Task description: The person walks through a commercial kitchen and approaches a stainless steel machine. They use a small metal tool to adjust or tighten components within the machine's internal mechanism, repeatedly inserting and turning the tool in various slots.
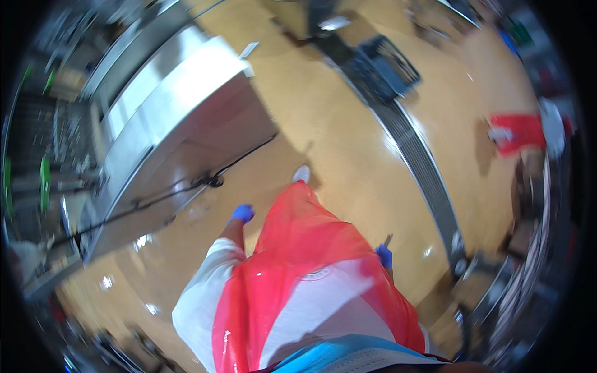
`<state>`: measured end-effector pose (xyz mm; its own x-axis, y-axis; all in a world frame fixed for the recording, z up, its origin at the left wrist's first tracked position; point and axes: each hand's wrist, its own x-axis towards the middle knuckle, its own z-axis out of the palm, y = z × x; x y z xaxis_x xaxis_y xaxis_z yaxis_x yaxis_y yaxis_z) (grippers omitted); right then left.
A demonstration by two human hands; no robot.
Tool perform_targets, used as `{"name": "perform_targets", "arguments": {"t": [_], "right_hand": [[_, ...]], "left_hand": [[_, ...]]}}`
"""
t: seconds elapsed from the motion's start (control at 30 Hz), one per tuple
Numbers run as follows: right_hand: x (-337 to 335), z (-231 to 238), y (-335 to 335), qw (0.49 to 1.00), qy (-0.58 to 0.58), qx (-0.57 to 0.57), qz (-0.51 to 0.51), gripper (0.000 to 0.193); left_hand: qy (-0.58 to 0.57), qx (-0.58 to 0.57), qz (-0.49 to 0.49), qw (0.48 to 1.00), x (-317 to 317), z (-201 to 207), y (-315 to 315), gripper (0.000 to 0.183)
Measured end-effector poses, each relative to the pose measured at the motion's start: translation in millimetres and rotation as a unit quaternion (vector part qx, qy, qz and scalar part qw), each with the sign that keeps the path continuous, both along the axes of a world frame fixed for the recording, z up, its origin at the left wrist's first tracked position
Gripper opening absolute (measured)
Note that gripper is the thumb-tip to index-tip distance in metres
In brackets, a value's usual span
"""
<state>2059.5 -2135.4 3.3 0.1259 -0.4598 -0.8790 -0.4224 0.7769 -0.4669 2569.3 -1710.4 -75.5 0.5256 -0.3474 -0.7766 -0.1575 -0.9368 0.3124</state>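
Observation:
My left hand (244, 213), in a blue glove, hangs beside my red apron (298, 217) with its fingers curled in. Nothing shows in it. On the other side of the apron, my right hand (385, 255), gloved in blue too, is closed around a thin dark tool (388, 240). A short narrow end of the tool sticks out past the fingers; its exact kind is too small and blurred to tell. Both hands are in the air, apart from the equipment. One white shoe (301, 173) shows beyond the apron's hem.
A large metal machine (180, 87) stands at left, a black cable (214, 180) along its side. A long floor drain grate (416, 149) runs down the right, with a dark blue crate (388, 65) on it. Another person in a red apron (522, 132) stands far right.

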Motion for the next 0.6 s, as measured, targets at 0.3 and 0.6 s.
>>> {"name": "perform_targets", "arguments": {"t": [0.3,0.6], "right_hand": [[128.5,15.9,-139.9,0.982,0.091,0.001,0.167,0.035],[243.1,-13.9,-270.3,0.953,0.101,-0.020,0.286,0.039]], "left_hand": [[-0.304,-0.425,0.103,0.846,164.1,205.4,-190.0,0.043],[-0.676,-0.335,0.240,0.610,242.9,358.8,-229.7,0.038]]}}
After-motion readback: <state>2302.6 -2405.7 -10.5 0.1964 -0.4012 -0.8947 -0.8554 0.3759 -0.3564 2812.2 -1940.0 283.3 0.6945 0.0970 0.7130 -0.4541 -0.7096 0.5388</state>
